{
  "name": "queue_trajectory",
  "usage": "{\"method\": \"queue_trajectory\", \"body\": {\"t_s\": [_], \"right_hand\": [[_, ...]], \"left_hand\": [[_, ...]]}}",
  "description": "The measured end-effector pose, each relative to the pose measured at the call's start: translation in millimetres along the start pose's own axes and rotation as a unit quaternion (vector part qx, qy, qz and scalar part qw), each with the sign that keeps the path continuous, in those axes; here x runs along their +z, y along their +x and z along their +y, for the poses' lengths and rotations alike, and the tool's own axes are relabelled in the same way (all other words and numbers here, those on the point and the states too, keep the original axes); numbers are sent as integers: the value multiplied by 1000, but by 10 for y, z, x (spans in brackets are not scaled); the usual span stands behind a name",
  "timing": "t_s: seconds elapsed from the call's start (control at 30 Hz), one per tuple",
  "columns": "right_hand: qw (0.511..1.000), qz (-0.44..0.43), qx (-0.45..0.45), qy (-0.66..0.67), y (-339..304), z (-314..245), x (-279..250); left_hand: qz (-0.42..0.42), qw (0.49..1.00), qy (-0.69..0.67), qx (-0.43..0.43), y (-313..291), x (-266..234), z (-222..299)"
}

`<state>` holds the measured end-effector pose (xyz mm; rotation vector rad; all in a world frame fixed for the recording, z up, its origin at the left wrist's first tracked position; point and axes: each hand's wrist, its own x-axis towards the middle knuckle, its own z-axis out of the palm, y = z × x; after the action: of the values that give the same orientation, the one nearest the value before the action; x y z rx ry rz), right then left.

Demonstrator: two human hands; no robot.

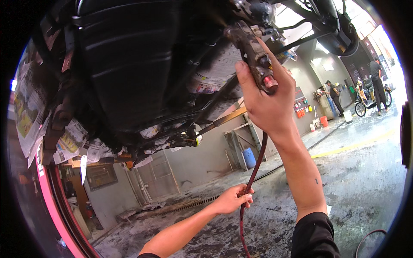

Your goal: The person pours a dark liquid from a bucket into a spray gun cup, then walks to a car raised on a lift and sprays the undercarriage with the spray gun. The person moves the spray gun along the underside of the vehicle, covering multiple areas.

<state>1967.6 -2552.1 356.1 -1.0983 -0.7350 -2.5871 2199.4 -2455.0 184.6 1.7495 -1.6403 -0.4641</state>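
Raised toward the underside of a lifted vehicle, my right hand (272, 96) is wrapped round a dirt-coated spray gun (254, 50). A faint brownish mist shows at the gun's tip. Below it, my left hand (235, 199) grips a dark red hose (257, 168), which runs from under my right hand down toward the floor. The glossy black underbody (124, 56) fills the upper left, close above both arms. Newspaper sheets (215, 71) cover parts of the underside beyond the gun.
A pink-red lift post (56, 202) stands at left, with more newspaper (30, 107) hanging above it. A drain grate (189, 205) crosses the stained floor. A blue barrel (249, 158) is by the wall. Two people and a motorcycle (368, 99) are at far right.
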Motion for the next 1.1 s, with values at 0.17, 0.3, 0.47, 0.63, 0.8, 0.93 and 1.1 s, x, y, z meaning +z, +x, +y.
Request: {"method": "queue_trajectory", "body": {"t_s": [0.17,0.3,0.47,0.63,0.8,0.93,1.1], "right_hand": [[1000,-4,-4,2,13,-29,-38],[998,-41,5,-46,6,-80,-152],[999,-31,18,6,40,-80,-241],[999,21,-9,38,55,-78,-310],[997,49,-35,46,97,-96,-386],[997,48,-50,37,108,-151,-458],[997,37,-73,12,150,-190,-503]], "left_hand": [[-16,1000,2,5,-21,96,18],[-16,999,24,-23,-61,122,60],[-33,999,18,-30,-91,129,105],[-41,999,5,-28,-89,190,130],[-42,999,-4,-16,-70,244,160],[-38,999,3,-19,-74,234,189],[-33,999,7,-14,-87,244,198]]}}
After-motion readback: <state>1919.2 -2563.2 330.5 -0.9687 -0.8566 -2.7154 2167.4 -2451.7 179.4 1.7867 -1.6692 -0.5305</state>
